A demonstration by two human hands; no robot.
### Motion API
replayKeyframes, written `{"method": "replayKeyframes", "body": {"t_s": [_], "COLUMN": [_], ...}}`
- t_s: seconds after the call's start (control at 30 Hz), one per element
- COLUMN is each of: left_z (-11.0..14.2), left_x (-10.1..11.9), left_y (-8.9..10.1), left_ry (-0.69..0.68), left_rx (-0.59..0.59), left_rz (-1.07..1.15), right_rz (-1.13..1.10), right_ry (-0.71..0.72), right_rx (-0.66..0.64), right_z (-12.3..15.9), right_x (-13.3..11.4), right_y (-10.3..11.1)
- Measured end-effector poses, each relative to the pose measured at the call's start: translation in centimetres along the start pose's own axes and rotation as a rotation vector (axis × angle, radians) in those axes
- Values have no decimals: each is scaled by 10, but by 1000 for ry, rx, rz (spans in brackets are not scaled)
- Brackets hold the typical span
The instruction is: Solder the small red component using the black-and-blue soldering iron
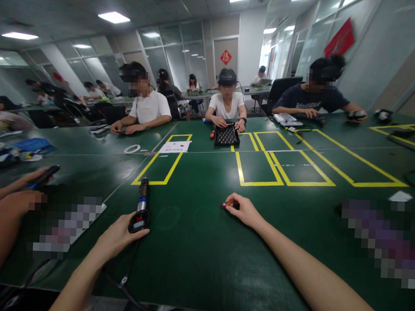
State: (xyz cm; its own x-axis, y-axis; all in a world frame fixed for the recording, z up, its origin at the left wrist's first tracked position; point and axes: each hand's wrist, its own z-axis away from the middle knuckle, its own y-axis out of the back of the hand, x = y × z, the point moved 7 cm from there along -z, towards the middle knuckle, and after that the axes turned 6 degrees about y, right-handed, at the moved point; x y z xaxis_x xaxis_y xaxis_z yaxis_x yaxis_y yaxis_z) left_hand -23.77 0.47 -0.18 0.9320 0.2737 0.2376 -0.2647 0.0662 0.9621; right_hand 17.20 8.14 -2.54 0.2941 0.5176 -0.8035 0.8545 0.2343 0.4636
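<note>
My left hand (121, 232) is closed around the wide black end of a black cylindrical device (142, 203), which has a blue and silver band. Red and pale parts show inside that wide end, and its narrow end points away from me over the green table. A dark cable runs below the hand, but whether it joins the device I cannot tell. Further right, my right hand (243, 208) pinches a small red piece (224, 205) between thumb and fingertips, just above or on the tabletop. The fingers cover part of this piece, so its kind is unclear.
Yellow tape outlines (257, 183) mark the green table (189, 260). A white paper sheet (175, 146) and a white ring (131, 149) lie beyond my left hand. Across the table, a person handles a black tray (227, 135). A neighbour's hand (37, 180) holds a dark device at left.
</note>
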Motion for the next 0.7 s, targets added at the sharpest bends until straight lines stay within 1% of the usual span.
{"method": "replayKeyframes", "body": {"t_s": [0.17, 0.33, 0.43, 0.7], "left_z": [2, 4, 5, 9], "left_x": [21, 56, 86, 177], "left_y": [-3, -8, -13, -28], "left_ry": [-2, -63, -135, -338], "left_rx": [-20, -29, -47, -69], "left_rz": [-64, -68, -70, -84], "right_rz": [5, 3, 8, 25], "right_ry": [-3, -1, -4, 27], "right_rx": [-8, -10, -17, 13], "right_z": [0, 0, 0, -1], "right_x": [0, 0, 0, 2], "right_y": [-1, -1, -1, -1]}}
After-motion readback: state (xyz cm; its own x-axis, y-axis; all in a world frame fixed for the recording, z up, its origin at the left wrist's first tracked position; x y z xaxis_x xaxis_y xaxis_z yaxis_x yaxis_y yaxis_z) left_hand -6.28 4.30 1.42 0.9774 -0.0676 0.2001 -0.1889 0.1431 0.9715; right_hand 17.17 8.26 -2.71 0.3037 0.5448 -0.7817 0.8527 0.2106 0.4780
